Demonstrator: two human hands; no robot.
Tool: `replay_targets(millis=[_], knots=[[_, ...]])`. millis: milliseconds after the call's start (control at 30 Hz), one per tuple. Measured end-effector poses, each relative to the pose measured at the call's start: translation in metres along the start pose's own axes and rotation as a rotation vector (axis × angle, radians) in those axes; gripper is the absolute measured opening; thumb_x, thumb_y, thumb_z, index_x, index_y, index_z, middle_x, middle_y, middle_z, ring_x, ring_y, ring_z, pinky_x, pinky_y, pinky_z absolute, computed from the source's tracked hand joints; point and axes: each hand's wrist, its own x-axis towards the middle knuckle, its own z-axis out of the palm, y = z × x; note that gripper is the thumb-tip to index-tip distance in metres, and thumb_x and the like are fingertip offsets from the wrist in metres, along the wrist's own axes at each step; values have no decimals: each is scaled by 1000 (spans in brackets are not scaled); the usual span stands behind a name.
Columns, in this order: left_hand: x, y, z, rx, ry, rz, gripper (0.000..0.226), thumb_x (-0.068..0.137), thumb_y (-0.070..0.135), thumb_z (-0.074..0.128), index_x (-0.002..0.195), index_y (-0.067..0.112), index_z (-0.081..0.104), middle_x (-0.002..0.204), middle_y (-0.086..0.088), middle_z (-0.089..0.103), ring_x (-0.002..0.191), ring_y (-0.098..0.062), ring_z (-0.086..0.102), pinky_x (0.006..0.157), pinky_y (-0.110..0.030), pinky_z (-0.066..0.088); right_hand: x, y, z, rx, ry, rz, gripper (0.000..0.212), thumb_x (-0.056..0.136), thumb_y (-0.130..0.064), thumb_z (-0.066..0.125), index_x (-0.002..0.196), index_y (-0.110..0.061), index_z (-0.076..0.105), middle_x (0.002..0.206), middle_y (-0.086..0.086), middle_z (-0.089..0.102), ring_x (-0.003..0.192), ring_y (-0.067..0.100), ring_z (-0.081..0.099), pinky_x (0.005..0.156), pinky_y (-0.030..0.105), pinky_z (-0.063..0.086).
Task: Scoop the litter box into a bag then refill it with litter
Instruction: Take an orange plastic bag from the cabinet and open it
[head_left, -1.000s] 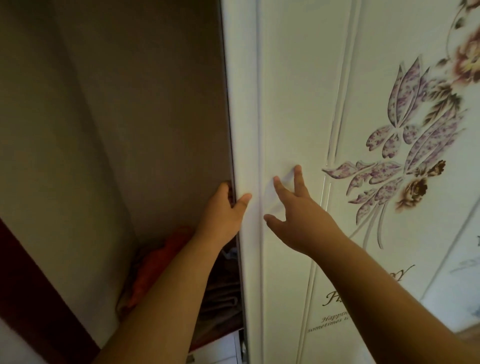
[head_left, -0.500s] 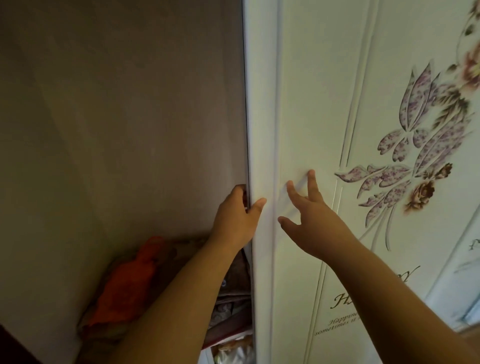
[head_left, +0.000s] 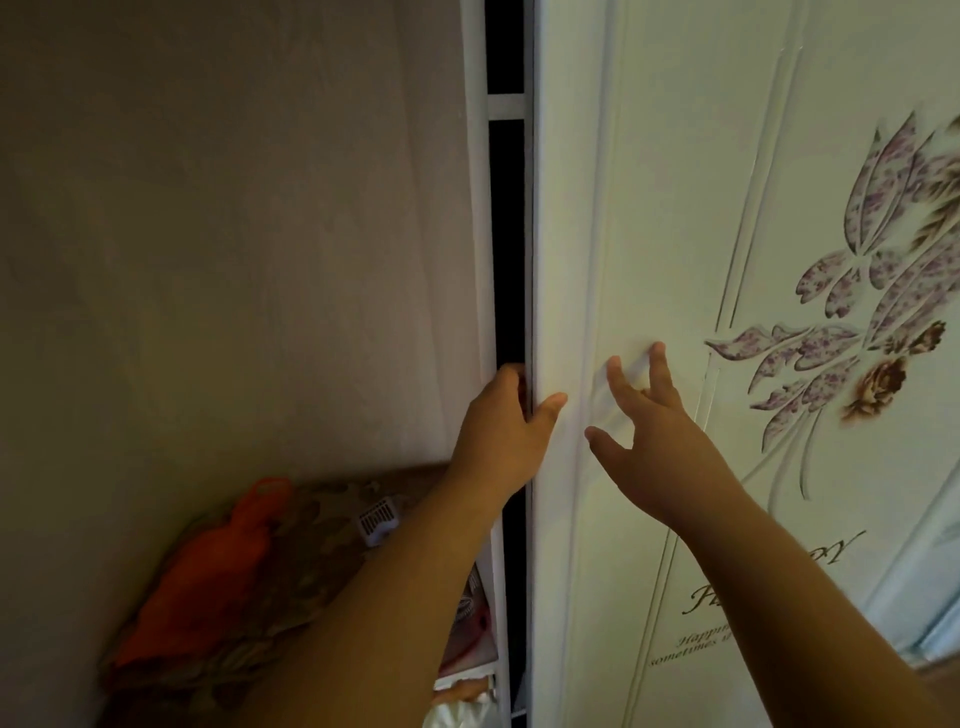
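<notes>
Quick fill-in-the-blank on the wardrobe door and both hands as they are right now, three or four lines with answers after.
1. The left hand grips the ____ of the white sliding door.
2. The right hand lies on the door's face with its fingers ____.
3. Between the door and the white frame shows a narrow dark ____.
4. The bag lying at lower left is ____ in colour.

Missing words: edge; spread; gap; orange

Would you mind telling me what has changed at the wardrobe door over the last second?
The sliding door has shifted right, opening a dark gap beside the frame. The left hand still grips the door's edge; the right hand still presses flat on its face. The orange bag has not moved.
</notes>
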Motion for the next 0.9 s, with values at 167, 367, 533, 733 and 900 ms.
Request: replay_targets(millis=[167, 367, 533, 733, 900], knots=[[-9, -16, 5, 14, 7, 8, 54, 99, 52, 59, 141, 21, 46, 136, 1, 61, 122, -21, 62, 99, -34, 54, -8, 1, 16, 4, -23, 17, 79, 100, -46, 55, 162, -35, 7, 164, -3, -31, 117, 16, 65, 75, 19, 44], [-12, -16, 4, 6, 21, 4, 54, 98, 51, 60, 141, 23, 46, 136, 3, 61, 123, -21, 62, 102, -38, 55, -11, 0, 18, -40, -44, 3, 87, 99, -48, 55, 161, -34, -4, 162, 0, -37, 119, 21, 65, 81, 25, 53], [-13, -13, 8, -27, 27, -10, 53, 98, 51, 61, 142, 24, 46, 135, 4, 62, 122, -18, 62, 102, -36, 55, -9, 11, 17, -65, -64, -40, 88, 100, -49, 51, 159, -36, -12, 162, 3, -36, 123, 23, 62, 85, 28, 54], [-14, -7, 15, -29, 37, 1, 55, 99, 49, 59, 146, 24, 44, 138, 3, 60, 124, -18, 60, 100, -33, 53, -13, 24, 12, -39, -30, -29, 85, 97, -46, 58, 160, -42, 2, 167, -5, -24, 120, 24, 63, 90, 36, 54], [-26, -19, 27, -64, 8, 25, 57, 103, 40, 58, 155, 28, 36, 146, 3, 56, 131, -18, 57, 109, -37, 50, -19, 19, 13, 78, 295, -139, 52, 93, -32, 63, 144, -31, 50, 152, -2, 37, 123, 25, 55, 87, 35, 49]])
